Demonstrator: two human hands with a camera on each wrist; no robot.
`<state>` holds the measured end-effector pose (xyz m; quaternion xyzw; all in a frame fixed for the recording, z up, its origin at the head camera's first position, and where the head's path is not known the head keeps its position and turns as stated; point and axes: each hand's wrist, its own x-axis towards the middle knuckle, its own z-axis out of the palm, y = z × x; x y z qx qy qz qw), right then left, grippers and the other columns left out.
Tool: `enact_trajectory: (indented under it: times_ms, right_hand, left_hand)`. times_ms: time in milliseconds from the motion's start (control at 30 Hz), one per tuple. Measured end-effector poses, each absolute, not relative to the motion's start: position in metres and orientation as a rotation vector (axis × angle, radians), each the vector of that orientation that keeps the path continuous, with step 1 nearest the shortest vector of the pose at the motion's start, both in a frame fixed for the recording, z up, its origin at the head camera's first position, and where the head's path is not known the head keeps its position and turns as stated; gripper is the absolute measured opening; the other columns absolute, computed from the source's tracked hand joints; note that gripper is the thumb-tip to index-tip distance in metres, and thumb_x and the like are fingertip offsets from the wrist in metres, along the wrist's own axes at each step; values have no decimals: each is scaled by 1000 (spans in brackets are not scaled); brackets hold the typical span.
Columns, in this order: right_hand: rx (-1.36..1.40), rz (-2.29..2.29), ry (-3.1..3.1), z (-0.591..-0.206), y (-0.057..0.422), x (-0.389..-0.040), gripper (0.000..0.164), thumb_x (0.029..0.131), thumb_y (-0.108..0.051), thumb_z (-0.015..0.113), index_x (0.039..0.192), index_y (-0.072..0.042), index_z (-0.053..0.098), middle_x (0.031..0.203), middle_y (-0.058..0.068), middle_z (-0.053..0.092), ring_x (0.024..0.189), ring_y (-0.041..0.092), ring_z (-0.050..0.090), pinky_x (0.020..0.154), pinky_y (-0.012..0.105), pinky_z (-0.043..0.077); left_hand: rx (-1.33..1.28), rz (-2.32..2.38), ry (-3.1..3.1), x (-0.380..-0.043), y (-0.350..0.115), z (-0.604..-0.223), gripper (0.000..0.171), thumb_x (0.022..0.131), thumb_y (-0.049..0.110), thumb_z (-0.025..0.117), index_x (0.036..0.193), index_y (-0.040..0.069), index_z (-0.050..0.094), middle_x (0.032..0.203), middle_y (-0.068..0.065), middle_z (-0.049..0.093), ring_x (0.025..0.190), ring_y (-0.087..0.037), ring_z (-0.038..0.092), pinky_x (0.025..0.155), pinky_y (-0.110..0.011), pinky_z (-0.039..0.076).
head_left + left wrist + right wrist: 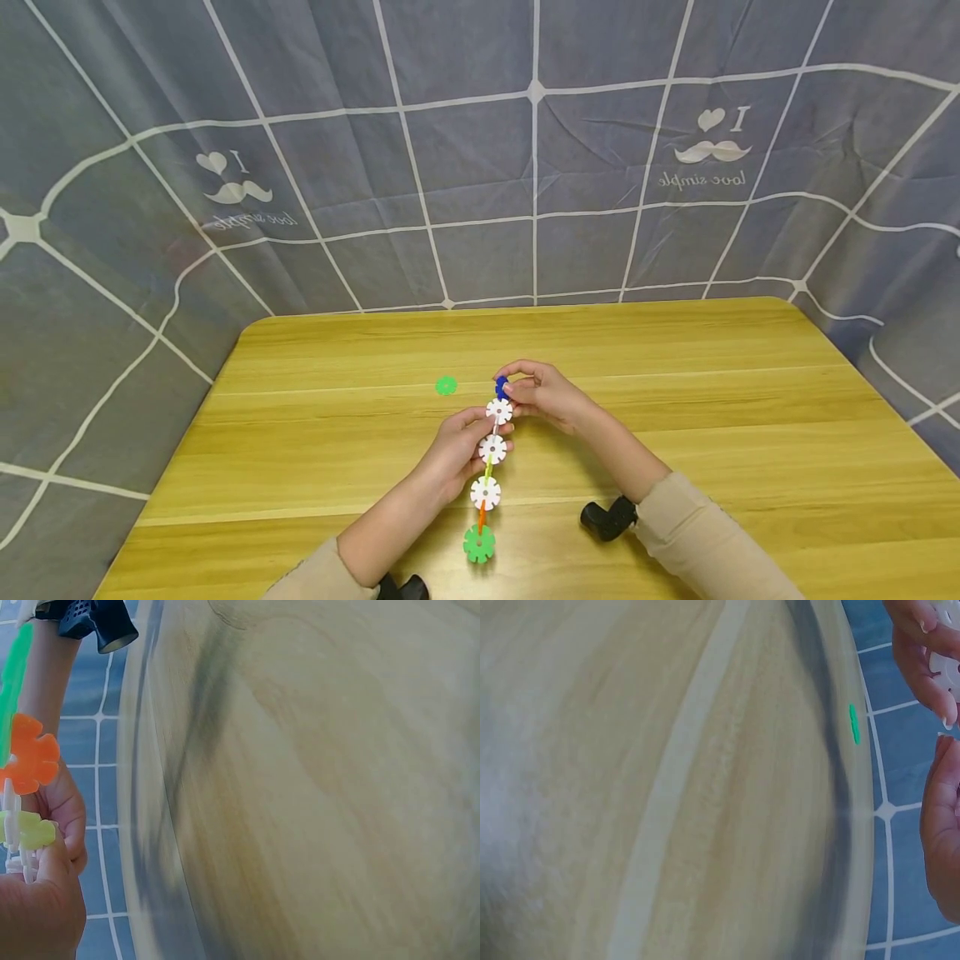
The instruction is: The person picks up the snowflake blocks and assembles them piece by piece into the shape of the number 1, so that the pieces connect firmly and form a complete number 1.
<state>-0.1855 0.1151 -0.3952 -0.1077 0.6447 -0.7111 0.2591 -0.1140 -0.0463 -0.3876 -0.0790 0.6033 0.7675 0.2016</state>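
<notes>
A chain of notched plastic discs runs between my hands, with white discs [485, 492] facing up and thin edge-on pieces linking them. Its near end is a green disc [478, 544], joined by an orange disc [34, 755] that shows its petal shape in the left wrist view. My left hand [456, 446] grips the chain around its upper white discs, thumb on top. At the far end my right hand [549, 395] pinches a blue disc [501, 387], which sits against the topmost white disc [498, 411]. In the left wrist view a yellow disc [36, 831] lies beside the left thumb.
A loose green disc [446, 385] lies on the wooden table [337, 425], left of and beyond the hands. Black wrist devices [608, 518] hang at both cuffs. A grey checked curtain [480, 167] stands behind the table's far edge.
</notes>
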Motion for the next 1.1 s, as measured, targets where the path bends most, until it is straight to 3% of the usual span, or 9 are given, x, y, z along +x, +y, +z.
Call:
enact_trajectory:
  times_ms: [500,767,1100]
  right_hand:
    - [-285,-1923,1758,-395,114,-183,42,96,-12,52,129,13,44,84,3,60,76,13,61,70,24,55]
    - [-240,-1967,1751,-396,113,-183,43,94,-9,55,127,16,44,84,3,61,74,12,61,70,24,54]
    - [-246,-2045,1772,-395,110,-179,41,91,-3,58,123,19,46,108,22,61,81,11,63,77,26,54]
  left_hand:
    - [-226,2150,1687,-114,-47,-388,25,98,8,43,116,-9,51,98,-13,67,74,-12,65,68,-22,55]
    - [-240,2140,1729,-112,-45,-386,28,98,9,46,119,-9,50,105,-18,65,77,-14,67,69,-22,55]
    - [-300,2204,1773,-108,-41,-385,26,97,3,47,117,-12,52,108,-25,62,76,-19,68,69,-25,55]
